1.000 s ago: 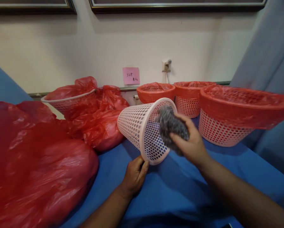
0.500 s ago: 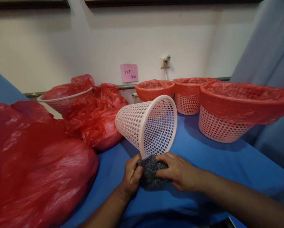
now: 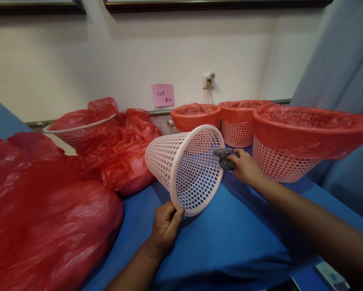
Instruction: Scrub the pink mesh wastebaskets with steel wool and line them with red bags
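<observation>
A pale pink mesh basket [image 3: 181, 161] lies tilted on its side on the blue tabletop [image 3: 230, 242], its open mouth facing me. My left hand [image 3: 164, 226] grips the lower edge of its rim. My right hand [image 3: 245, 165] is closed on a grey scouring pad [image 3: 225, 157] and holds it against the right side of the rim, between this basket and the big lined basket on the right.
Three mesh baskets lined with red bags stand at the back right: [image 3: 195, 115], [image 3: 238, 121] and the largest [image 3: 302, 137]. Crumpled red plastic bags [image 3: 47, 218] pile up on the left, with another basket [image 3: 78, 129] behind. A pink note [image 3: 162, 95] and a socket [image 3: 207, 80] are on the wall.
My right hand carried the grey pad from the basket's lower rim near my left hand up to the right side of the rim. My left hand kept its hold.
</observation>
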Motion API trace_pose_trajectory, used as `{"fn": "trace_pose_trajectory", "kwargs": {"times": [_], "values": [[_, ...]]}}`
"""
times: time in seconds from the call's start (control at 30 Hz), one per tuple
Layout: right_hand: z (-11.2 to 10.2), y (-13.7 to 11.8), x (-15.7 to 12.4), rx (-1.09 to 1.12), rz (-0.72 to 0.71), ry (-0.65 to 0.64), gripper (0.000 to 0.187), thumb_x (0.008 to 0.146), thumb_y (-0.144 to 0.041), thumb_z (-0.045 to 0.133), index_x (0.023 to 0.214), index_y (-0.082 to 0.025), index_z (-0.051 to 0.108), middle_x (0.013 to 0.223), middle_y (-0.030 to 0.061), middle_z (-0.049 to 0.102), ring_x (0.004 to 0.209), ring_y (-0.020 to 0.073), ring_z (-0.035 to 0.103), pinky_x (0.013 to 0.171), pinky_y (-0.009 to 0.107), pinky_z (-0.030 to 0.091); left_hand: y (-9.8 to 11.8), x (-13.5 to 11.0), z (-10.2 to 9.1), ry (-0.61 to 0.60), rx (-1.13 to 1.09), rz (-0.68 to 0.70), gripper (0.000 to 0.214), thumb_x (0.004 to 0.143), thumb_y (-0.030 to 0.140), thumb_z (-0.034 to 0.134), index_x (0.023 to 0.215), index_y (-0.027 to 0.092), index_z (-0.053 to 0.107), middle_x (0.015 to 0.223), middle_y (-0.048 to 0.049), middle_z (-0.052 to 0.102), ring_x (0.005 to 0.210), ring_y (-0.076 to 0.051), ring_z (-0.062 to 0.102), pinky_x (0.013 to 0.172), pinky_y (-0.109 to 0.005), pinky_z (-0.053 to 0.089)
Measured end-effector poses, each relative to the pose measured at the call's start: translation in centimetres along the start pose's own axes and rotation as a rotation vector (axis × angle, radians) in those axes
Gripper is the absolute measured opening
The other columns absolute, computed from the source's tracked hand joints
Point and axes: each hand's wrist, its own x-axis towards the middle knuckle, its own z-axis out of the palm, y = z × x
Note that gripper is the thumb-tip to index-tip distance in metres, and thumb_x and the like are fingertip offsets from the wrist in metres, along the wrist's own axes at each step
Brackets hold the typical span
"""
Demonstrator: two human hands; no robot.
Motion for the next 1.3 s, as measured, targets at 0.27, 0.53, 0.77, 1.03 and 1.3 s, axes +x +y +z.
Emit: {"fn": "trace_pose_trajectory", "kwargs": {"times": [0.27,0.53,0.77,1.03,1.3], "values": [[-3.8,-9.0,5.4,0.481,-0.145,0.42,0.048,0.081,-0.014,0.064,0.128,-0.025,0.067,0.125,0.007,0.066,0.119,0.0267,0.064,0.111,0.047,0.05,-0.7,0.1,0.0,-0.033,0.122,0.067,0.03,0.103,0.03,0.055,0.078,0.018,0.069,0.067,-0.0017,0.068,0.058,-0.015,0.063,0.059,-0.025,0.048],[2.1,-14.8,-5.8,0.923,-0.299,-0.173,0.063,0.073,-0.006,0.064,0.132,-0.029,0.065,0.125,0.0048,0.064,0.117,0.0212,0.064,0.104,0.04,0.055,-1.5,-0.7,-0.2,-0.074,0.014,0.094,0.041,0.106,0.046,0.048,0.09,0.02,0.075,0.081,-0.0074,0.076,0.07,-0.021,0.069,0.069,-0.031,0.055],[4.6,-6.9,-8.0,0.65,-0.038,-0.367,0.061,0.067,-0.001,0.061,0.123,-0.024,0.071,0.117,0.005,0.07,0.109,0.0229,0.068,0.101,0.041,0.056,-0.3,-0.8,0.4,-0.025,0.115,0.099,0.025,0.103,0.023,0.053,0.085,0.019,0.068,0.071,-0.0015,0.068,0.062,-0.015,0.064,0.062,-0.026,0.048],[0.3,-2.1,-2.2,0.087,0.025,0.226,0.054,0.082,-0.008,0.06,0.134,-0.023,0.065,0.134,0.0144,0.056,0.123,0.0326,0.062,0.107,0.053,0.054,-0.4,-0.3,0.2,-0.024,0.217,0.164,0.029,0.103,0.022,0.051,0.076,0.019,0.059,0.064,0.0009,0.06,0.056,-0.014,0.058,0.057,-0.025,0.043],[-4.1,-16.0,-2.2,0.335,-0.805,0.367,0.054,0.091,-0.018,0.063,0.144,-0.026,0.057,0.144,0.0128,0.051,0.125,0.0284,0.061,0.101,0.045,0.059,-1.3,-0.9,-0.6,-0.033,0.312,0.225,0.025,0.104,0.033,0.05,0.098,0.022,0.072,0.088,-0.0064,0.077,0.077,-0.022,0.071,0.07,-0.033,0.055]]}}
